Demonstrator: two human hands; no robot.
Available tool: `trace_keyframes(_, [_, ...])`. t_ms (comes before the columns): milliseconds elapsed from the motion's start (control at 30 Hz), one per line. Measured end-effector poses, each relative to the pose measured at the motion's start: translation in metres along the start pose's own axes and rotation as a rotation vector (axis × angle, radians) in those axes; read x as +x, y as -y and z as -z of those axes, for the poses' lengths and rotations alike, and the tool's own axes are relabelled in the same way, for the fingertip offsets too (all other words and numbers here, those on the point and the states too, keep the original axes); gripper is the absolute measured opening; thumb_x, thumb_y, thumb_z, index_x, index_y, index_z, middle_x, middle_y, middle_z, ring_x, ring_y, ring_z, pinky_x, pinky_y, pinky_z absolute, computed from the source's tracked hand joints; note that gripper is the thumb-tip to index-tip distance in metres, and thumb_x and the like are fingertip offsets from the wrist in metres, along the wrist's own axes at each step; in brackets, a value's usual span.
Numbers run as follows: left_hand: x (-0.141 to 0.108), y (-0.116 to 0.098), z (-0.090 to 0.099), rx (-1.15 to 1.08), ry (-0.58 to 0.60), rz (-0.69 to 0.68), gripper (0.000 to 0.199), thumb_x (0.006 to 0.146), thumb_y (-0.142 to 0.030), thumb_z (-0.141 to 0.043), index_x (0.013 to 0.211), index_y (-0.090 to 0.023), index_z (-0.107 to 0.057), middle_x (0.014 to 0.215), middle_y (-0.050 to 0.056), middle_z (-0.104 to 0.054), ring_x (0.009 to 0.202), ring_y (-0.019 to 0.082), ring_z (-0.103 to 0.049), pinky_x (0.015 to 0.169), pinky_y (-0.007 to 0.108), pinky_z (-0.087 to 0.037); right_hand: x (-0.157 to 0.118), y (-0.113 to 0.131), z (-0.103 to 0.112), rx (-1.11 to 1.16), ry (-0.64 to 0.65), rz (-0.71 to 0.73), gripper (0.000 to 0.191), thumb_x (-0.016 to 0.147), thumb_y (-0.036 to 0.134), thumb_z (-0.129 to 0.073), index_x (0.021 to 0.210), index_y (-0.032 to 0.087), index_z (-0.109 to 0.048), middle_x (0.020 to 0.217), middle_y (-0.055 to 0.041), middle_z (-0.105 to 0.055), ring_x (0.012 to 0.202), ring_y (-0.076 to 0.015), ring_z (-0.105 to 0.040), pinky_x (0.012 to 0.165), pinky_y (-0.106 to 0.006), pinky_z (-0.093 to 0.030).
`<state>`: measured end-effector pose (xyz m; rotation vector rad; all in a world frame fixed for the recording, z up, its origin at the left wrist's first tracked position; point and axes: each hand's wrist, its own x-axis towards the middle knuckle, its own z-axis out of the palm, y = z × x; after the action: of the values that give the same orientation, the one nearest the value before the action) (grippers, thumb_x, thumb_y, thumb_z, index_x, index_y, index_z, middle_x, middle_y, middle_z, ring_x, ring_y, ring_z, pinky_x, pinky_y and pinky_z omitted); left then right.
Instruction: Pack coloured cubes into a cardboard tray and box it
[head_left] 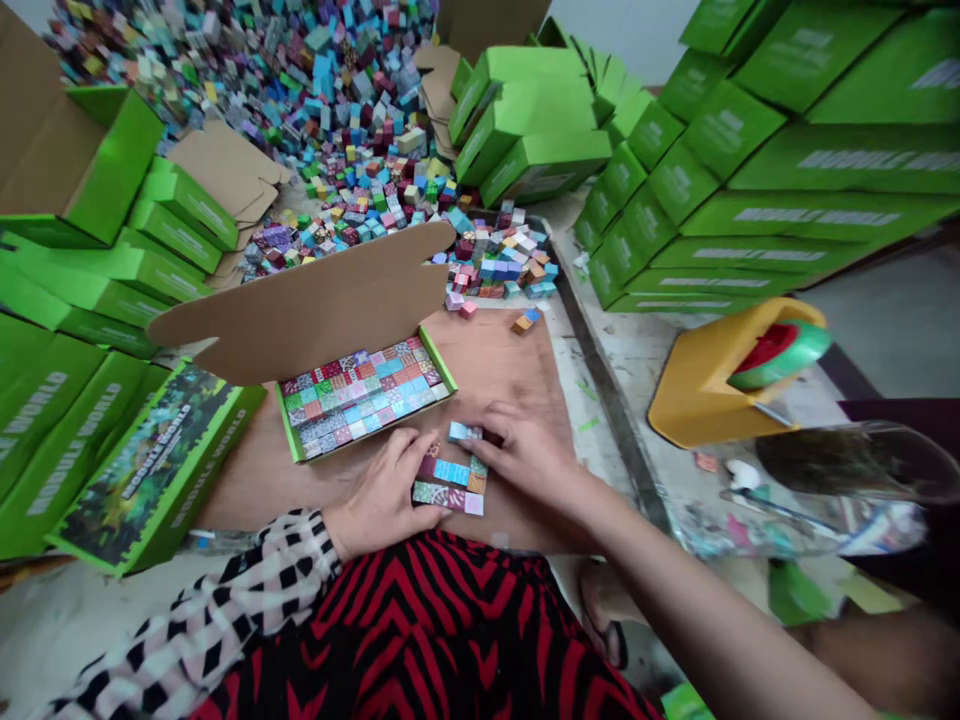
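A small group of patterned cubes point(451, 472) lies on the brown board point(510, 365) between the two hands, just in front of the open green box point(441, 362). Its nearest row point(456, 498) has its long axis running left to right, the right end slanting slightly toward the person; the row behind lies roughly parallel. The left hand point(382, 498) is at the left ends of these rows, index finger and thumb spread apart with cubes between them; I cannot tell whether they grip. The right hand point(532, 460) bends its fingers over the far right corner, at a light blue cube point(457, 431); how tightly they close is hidden. The open box, filled with cubes, also stretches left to right, its right end angled away from the person, and its brown lid point(315, 300) stands raised along the far side.
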<state>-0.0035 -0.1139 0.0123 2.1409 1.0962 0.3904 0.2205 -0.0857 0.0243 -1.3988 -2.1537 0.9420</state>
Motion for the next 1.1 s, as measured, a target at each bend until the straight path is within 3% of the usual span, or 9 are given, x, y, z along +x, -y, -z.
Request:
trace_keyframes(200, [0.0, 0.001, -0.004, -0.023, -0.052, 0.011, 0.074, 0.068, -0.032, -0.072, 0.132, -0.017, -0.038, 0.122, 0.012, -0.042, 0.113, 0.027, -0.05, 0.1, 0.044, -0.046, 0.001, 0.01, -0.004, 0.022, 0.051, 0.074, 0.019, 0.09, 0.016, -0.052, 0.102, 0.016, -0.067, 0.088, -0.0068, -0.065, 0.084, -0.0177, -0.06, 0.075, -0.031, -0.046])
trace_keyframes(433, [-0.001, 0.0, -0.004, -0.025, -0.06, -0.001, 0.067, 0.067, -0.028, -0.071, 0.126, -0.019, -0.04, 0.122, 0.011, -0.04, 0.114, 0.027, -0.05, 0.1, 0.045, -0.045, -0.005, 0.008, -0.008, -0.125, 0.126, 0.126, 0.017, 0.091, 0.022, -0.053, 0.098, 0.017, -0.067, 0.09, -0.0076, -0.066, 0.088, -0.0202, -0.058, 0.082, -0.037, -0.044])
trace_keyframes(600, [0.0, 0.0, -0.005, 0.015, -0.042, 0.005, 0.077, 0.066, -0.032, -0.072, 0.133, -0.021, -0.036, 0.124, 0.011, -0.039, 0.113, 0.028, -0.049, 0.098, 0.047, -0.046, -0.014, 0.006, 0.004, -0.026, -0.008, 0.066, 0.026, 0.092, 0.026, -0.049, 0.113, 0.018, -0.062, 0.094, -0.0082, -0.063, 0.09, -0.0211, -0.058, 0.083, -0.039, -0.046])
trace_keyframes(667, [0.001, 0.001, -0.006, 0.039, -0.016, 0.003, 0.082, 0.065, -0.035, -0.073, 0.136, -0.021, -0.034, 0.125, 0.012, -0.038, 0.114, 0.029, -0.048, 0.097, 0.048, -0.046, -0.024, 0.007, 0.011, -0.01, -0.012, -0.019, 0.034, 0.09, 0.035, -0.054, 0.12, 0.021, -0.058, 0.099, -0.0086, -0.059, 0.094, -0.0224, -0.058, 0.084, -0.041, -0.047])
trace_keyframes(767, [0.003, -0.001, -0.004, 0.086, 0.035, 0.011, 0.083, 0.065, -0.038, -0.073, 0.137, -0.024, -0.035, 0.126, 0.011, -0.037, 0.112, 0.03, -0.048, 0.094, 0.049, -0.047, -0.041, 0.013, 0.01, -0.003, 0.123, -0.153, 0.072, 0.073, 0.044, -0.072, 0.136, 0.025, -0.044, 0.122, -0.0108, -0.046, 0.106, -0.0266, -0.055, 0.088, -0.044, -0.048])
trace_keyframes(833, [0.004, -0.003, -0.002, 0.106, 0.055, 0.02, 0.077, 0.066, -0.039, -0.072, 0.134, -0.023, -0.04, 0.124, 0.011, -0.039, 0.108, 0.03, -0.05, 0.092, 0.049, -0.048, -0.049, 0.018, 0.002, 0.022, 0.173, -0.192, 0.086, 0.067, 0.041, -0.077, 0.141, 0.027, -0.036, 0.128, -0.0112, -0.038, 0.11, -0.0275, -0.054, 0.09, -0.044, -0.048])
trace_keyframes(967, [0.006, -0.007, 0.001, 0.089, 0.061, 0.03, 0.066, 0.065, -0.034, -0.073, 0.125, -0.021, -0.049, 0.119, 0.01, -0.04, 0.106, 0.029, -0.051, 0.092, 0.047, -0.048, -0.048, 0.024, -0.015, 0.069, 0.157, -0.128, 0.064, 0.075, 0.031, -0.069, 0.133, 0.025, -0.043, 0.119, -0.0094, -0.044, 0.108, -0.0258, -0.053, 0.092, -0.044, -0.048])
trace_keyframes(1100, [0.004, -0.006, 0.004, 0.034, 0.071, 0.013, 0.061, 0.067, -0.034, -0.073, 0.122, -0.021, -0.05, 0.118, 0.009, -0.04, 0.107, 0.027, -0.051, 0.094, 0.045, -0.048, -0.041, 0.025, -0.015, 0.095, 0.199, -0.068, 0.052, 0.077, 0.023, -0.063, 0.127, 0.02, -0.047, 0.115, -0.0094, -0.047, 0.102, -0.0238, -0.054, 0.09, -0.043, -0.048])
